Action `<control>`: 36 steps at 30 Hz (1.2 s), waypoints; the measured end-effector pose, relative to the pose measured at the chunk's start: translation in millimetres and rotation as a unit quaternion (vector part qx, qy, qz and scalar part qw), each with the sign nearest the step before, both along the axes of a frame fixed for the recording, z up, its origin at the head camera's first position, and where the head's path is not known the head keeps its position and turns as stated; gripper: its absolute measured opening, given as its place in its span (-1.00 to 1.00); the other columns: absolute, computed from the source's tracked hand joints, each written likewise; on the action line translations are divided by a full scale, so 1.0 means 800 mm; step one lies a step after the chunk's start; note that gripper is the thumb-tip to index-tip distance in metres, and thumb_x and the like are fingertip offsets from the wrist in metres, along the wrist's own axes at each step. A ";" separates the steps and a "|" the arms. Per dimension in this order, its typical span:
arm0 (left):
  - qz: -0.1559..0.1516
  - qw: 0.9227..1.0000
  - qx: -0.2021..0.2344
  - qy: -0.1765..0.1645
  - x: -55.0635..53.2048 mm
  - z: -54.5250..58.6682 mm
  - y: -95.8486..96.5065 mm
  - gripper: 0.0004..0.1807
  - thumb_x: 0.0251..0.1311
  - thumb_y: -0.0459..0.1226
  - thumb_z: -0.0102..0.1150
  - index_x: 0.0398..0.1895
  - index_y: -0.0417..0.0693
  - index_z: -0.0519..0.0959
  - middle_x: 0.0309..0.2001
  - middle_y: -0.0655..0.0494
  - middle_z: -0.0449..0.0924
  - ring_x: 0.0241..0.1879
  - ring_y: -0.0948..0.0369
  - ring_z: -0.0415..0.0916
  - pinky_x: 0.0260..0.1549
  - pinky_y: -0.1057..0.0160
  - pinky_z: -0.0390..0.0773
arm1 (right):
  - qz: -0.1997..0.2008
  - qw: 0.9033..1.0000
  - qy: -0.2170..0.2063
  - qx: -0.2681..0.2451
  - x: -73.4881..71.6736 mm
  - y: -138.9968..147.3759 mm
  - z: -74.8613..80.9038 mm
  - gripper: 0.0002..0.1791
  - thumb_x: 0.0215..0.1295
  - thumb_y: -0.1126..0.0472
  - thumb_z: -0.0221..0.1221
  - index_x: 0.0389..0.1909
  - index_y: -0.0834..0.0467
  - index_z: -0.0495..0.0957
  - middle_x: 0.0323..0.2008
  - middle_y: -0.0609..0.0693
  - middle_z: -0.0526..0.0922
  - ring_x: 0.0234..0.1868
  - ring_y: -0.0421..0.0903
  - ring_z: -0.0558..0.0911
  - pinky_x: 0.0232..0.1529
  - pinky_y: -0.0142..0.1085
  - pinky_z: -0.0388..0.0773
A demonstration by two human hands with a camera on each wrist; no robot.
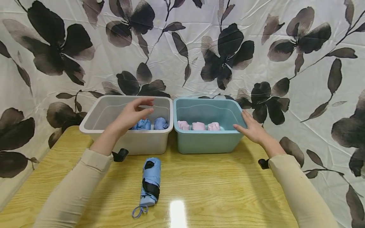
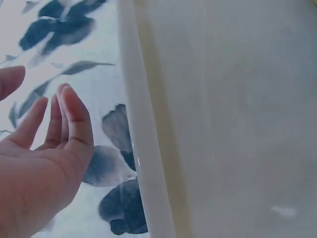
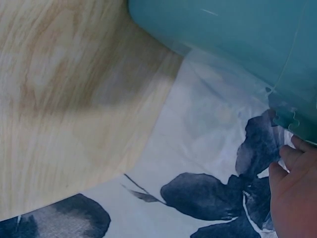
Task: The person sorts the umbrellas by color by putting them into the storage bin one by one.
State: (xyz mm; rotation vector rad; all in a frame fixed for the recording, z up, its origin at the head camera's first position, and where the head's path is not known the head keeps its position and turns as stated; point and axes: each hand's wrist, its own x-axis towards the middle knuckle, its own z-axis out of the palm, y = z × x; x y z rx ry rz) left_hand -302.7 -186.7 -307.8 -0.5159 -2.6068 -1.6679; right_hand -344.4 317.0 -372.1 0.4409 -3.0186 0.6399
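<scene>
My left hand (image 1: 132, 114) hovers over the light grey bin (image 1: 125, 139), its fingers loosely bent and nothing between them. Below it in that bin lie blue fabric bundles (image 1: 161, 123), partly hidden by the hand. In the left wrist view, the bent fingers (image 2: 77, 116) appear beside the bin's rim. At the right end of the teal bin (image 1: 208, 142), my right hand (image 1: 253, 128) rests against the rim, fingers extended along the outside and thumb at the front corner. Three pink fabric bundles (image 1: 198, 126) sit inside it. A folded blue umbrella (image 1: 152, 172) lies on the table.
Both bins stand side by side at the back of the wooden table (image 1: 216, 183). Behind them hangs a white cloth (image 1: 176, 79) with dark flowers. The umbrella's looped cord (image 1: 139, 211) points toward the near edge.
</scene>
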 end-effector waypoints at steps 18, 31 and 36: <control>0.019 0.998 0.010 0.065 0.119 -0.072 -0.013 -0.45 0.47 -0.27 0.24 0.48 -0.10 0.43 0.32 -0.12 0.51 0.06 0.26 0.55 -0.04 0.39 0.59 | 0.002 1.000 0.002 0.006 0.003 0.005 0.004 0.06 0.55 -0.30 -0.01 0.67 0.29 -0.27 0.68 0.23 -0.31 0.66 0.32 -0.20 0.54 0.36 -0.12; -0.006 0.995 -0.088 0.056 0.137 -0.156 -0.014 -0.45 0.37 -0.30 0.33 0.40 -0.11 0.49 0.31 -0.19 0.43 0.05 -0.03 0.56 -0.21 0.27 0.62 | 0.003 1.000 0.002 0.003 0.002 0.001 0.001 0.06 0.54 -0.30 0.00 0.67 0.28 -0.26 0.68 0.22 -0.30 0.65 0.33 -0.19 0.53 0.37 -0.12; -0.025 0.991 -0.134 0.015 0.136 -0.174 -0.013 -0.36 0.39 -0.19 0.34 0.47 -0.13 0.40 0.40 -0.26 0.31 0.11 -0.08 0.55 -0.16 0.16 0.64 | 0.002 1.000 0.005 0.001 0.001 0.000 0.000 0.07 0.54 -0.32 0.00 0.67 0.28 -0.26 0.68 0.22 -0.30 0.65 0.33 -0.17 0.53 0.38 -0.11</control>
